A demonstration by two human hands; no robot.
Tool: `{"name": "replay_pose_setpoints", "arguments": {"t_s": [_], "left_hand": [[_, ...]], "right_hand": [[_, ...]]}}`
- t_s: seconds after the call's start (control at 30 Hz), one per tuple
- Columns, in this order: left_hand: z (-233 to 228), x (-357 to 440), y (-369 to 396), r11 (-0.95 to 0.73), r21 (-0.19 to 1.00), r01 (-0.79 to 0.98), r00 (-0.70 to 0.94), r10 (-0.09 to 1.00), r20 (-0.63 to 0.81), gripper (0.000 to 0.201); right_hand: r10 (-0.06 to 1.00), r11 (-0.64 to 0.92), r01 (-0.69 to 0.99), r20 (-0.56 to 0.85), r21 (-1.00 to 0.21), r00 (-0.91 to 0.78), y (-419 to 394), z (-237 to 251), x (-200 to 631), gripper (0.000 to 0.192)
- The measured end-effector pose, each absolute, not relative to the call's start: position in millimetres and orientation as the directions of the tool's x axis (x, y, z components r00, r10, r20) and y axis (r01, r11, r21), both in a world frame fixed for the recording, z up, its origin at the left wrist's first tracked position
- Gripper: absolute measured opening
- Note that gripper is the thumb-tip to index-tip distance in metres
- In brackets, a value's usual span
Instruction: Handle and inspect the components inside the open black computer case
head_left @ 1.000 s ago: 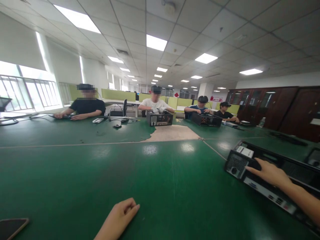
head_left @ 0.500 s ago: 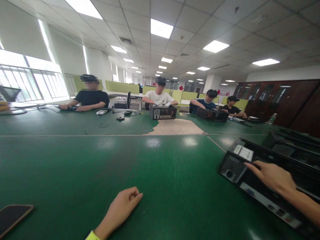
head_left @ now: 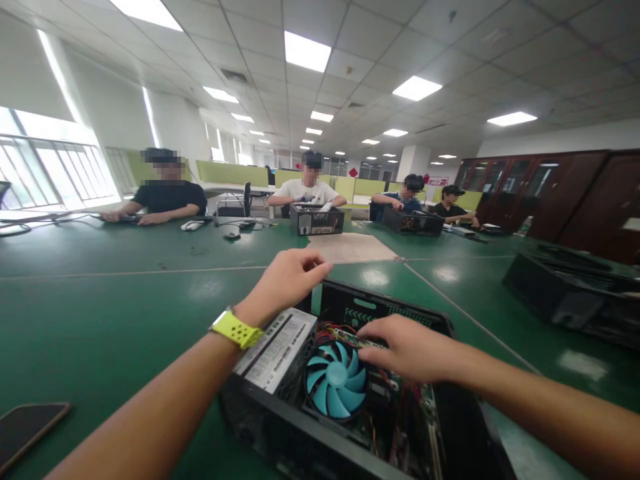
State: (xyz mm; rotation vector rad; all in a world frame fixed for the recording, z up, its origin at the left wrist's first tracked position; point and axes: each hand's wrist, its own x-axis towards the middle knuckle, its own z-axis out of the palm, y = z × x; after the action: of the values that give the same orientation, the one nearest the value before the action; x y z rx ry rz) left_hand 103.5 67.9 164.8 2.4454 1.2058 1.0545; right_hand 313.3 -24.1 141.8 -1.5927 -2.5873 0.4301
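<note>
An opened black computer case [head_left: 305, 433] lies in front of me with its inside facing up. Within it are a turquoise cooling fan [head_left: 336, 375] and, to its left, a labelled power supply [head_left: 280, 350]. My left hand [head_left: 290, 280], above a lime-green watch band [head_left: 236, 328], is curled at the case's far left corner; some fingertips are hidden. Inside the case reaches my right hand [head_left: 400, 343], thumb and index finger apart at the fan's right edge. Coloured wires [head_left: 333, 328] run behind the fan.
At right stands another dark case [head_left: 565, 293]. A dark flat object [head_left: 30, 430] lies at the green table's [head_left: 125, 313] near left. Across it sit several people, one in a white shirt [head_left: 325, 192] behind a computer case [head_left: 317, 221]. A mouse [head_left: 233, 235] and cables lie far left.
The computer case has moved from the right to in front of me and turned, its fan now showing. My left hand has risen from the tabletop to its corner; my right hand has moved inside.
</note>
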Motion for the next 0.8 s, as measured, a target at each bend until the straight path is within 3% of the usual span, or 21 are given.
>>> {"name": "replay_pose_setpoints", "arguments": {"t_s": [0.07, 0.17, 0.33, 0.43, 0.6, 0.73, 0.8], "left_hand": [[167, 113, 66, -0.651, 0.325, 0.686, 0.516, 0.750, 0.414, 0.034], [153, 131, 64, -0.712, 0.125, 0.691, 0.706, 0.702, 0.094, 0.028], [120, 171, 63, -0.808, -0.035, 0.588, 0.765, 0.569, -0.301, 0.043], [109, 189, 64, -0.841, -0.054, 0.538, 0.753, 0.508, -0.418, 0.047], [112, 192, 70, -0.866, 0.014, 0.500, 0.763, 0.433, -0.481, 0.030], [114, 195, 80, -0.842, -0.024, 0.539, 0.702, 0.464, -0.541, 0.015], [109, 203, 89, -0.834, -0.058, 0.549, 0.706, 0.499, -0.503, 0.019]], "right_hand": [[0.907, 0.375, 0.915, -0.145, -0.145, -0.395, 1, 141, 328, 0.037], [0.917, 0.350, 0.937, -0.209, 0.019, -0.339, 22, 130, 343, 0.037], [0.891, 0.356, 0.903, -0.379, 0.242, -0.250, 35, 107, 348, 0.031], [0.849, 0.382, 0.883, -0.481, 0.273, -0.219, 50, 89, 340, 0.029], [0.759, 0.450, 0.865, -0.605, 0.221, -0.240, 73, 54, 324, 0.032], [0.715, 0.467, 0.869, -0.648, 0.163, -0.262, 83, 46, 327, 0.022], [0.724, 0.455, 0.879, -0.634, 0.144, -0.272, 84, 49, 331, 0.022]]}}
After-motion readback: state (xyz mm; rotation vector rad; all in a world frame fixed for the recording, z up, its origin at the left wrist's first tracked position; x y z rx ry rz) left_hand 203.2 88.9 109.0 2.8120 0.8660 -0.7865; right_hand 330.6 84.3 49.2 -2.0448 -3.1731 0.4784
